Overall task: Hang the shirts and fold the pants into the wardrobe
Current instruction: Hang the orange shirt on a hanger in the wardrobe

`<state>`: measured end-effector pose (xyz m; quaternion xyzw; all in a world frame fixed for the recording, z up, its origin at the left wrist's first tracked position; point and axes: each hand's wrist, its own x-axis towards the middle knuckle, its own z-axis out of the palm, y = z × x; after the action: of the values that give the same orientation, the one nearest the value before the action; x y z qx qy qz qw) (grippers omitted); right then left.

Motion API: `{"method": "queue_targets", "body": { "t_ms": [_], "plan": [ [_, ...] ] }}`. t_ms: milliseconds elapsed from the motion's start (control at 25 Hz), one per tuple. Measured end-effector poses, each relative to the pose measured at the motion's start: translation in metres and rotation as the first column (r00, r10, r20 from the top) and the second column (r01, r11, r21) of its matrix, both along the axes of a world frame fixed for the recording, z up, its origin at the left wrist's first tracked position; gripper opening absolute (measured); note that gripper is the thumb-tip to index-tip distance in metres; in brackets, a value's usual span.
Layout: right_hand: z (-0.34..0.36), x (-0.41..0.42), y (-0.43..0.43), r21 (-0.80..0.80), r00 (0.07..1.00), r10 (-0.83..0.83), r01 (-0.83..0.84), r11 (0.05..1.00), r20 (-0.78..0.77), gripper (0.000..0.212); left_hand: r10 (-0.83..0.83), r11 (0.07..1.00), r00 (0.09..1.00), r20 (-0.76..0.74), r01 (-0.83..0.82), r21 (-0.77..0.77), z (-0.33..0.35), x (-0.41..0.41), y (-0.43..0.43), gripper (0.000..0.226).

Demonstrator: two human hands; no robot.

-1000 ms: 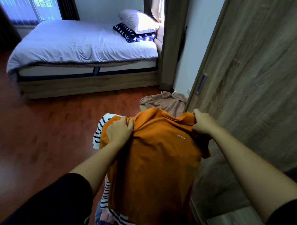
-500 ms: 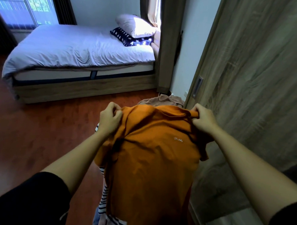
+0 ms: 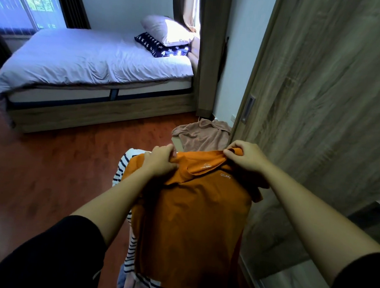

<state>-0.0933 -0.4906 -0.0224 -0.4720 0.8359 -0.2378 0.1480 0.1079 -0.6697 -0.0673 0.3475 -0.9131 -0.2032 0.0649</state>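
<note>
My left hand [image 3: 160, 161] and right hand [image 3: 248, 157] hold the shirt [image 3: 192, 220] up, fingers [image 3: 231, 155] pinching its shoulders. I judge this the hanging step; next it needs a hanger, none in sight.

I have both arms stretched out in front of me, with my left hand [image 3: 160, 162] and my right hand [image 3: 247, 157] near each other, fingers curled, each pinching the top of the orange shirt [image 3: 192, 220].
</note>
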Motion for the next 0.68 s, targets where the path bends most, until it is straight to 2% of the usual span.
{"method": "queue_targets", "body": {
  "t_ms": [40, 120, 240, 360, 440, 520, 600, 680],
  "plan": [
    [0.002, 0.000, 0.001, -0.017, 1.000, -0.014, 0.014, 1.000, -0.013, 0.017, 0.032, 0.995, 0.992, -0.121, -0.020, 0.098, 0.002, -0.001, -0.001, 0.020],
    [0.006, 0.000, 0.003, -0.068, 0.996, -0.065, 0.061, 0.996, -0.059, 0.012, 0.109, 0.980, 0.926, -0.360, -0.040, 0.194, 0.010, 0.001, -0.004, 0.016],
    [0.027, 0.004, 0.015, -0.176, 0.976, -0.189, 0.168, 0.970, -0.109, 0.012, 0.193, 0.974, 0.785, -0.589, -0.081, 0.212, 0.043, 0.010, -0.009, 0.006],
    [0.060, 0.013, 0.038, -0.242, 0.973, -0.170, 0.130, 0.961, -0.154, 0.020, 0.155, 0.980, 0.758, -0.633, -0.035, 0.198, 0.084, 0.014, -0.011, 0.022],
    [0.083, 0.019, 0.056, -0.262, 0.976, -0.111, 0.060, 0.963, -0.188, 0.027, 0.043, 0.998, 0.779, -0.625, -0.001, 0.068, 0.109, 0.013, -0.001, 0.026],
    [0.102, 0.025, 0.074, -0.209, 0.955, -0.093, 0.033, 0.977, -0.280, 0.035, -0.078, 0.997, 0.779, -0.622, 0.055, -0.057, 0.133, 0.013, 0.022, 0.026],
    [0.120, 0.032, 0.098, -0.219, 0.925, -0.151, 0.077, 0.973, -0.347, 0.039, -0.183, 0.983, 0.737, -0.651, 0.156, -0.099, 0.156, 0.015, 0.057, 0.024],
    [0.143, 0.040, 0.133, -0.328, 0.898, -0.262, 0.143, 0.934, -0.354, 0.038, -0.282, 0.949, 0.661, -0.695, 0.301, -0.098, 0.184, 0.013, 0.095, 0.018]
  ]
}}
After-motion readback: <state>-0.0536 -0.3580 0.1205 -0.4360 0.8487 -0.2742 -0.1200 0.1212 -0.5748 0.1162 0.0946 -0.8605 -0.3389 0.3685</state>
